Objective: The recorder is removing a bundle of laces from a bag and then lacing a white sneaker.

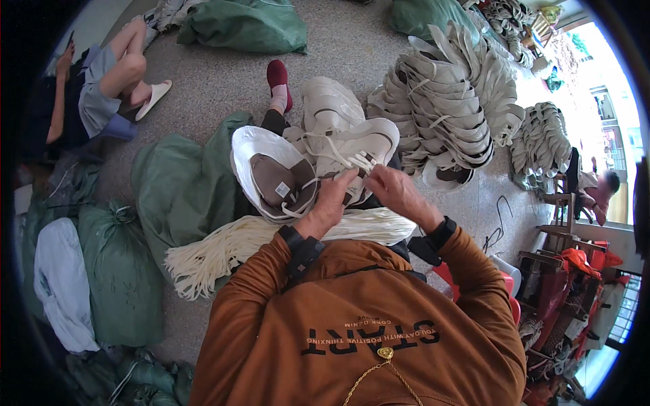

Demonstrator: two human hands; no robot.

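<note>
In my lap lies a white and beige shoe upper [372, 139] with a white shoelace [361, 161] partly through its eyelets. My left hand [332, 197] grips the upper's near edge, fingertips close to the lace. My right hand [395, 192] is closed in a pinch at the lace, beside the left fingertips. Left of them, another upper [242, 169] lies with its brown lining upward and a lace end trailing over it. More pale uppers [328, 101] are just beyond. A thick bundle of cream shoelaces [220, 250] stretches across my lap under both wrists.
Tall stacks of pale shoe uppers [440, 101] stand at the right. Green sacks [186, 183] lie on the left, with another sack [244, 26] farther off. A seated person [101, 88] holds a phone at far left. Wooden chairs [558, 213] and another person [596, 193] are at right.
</note>
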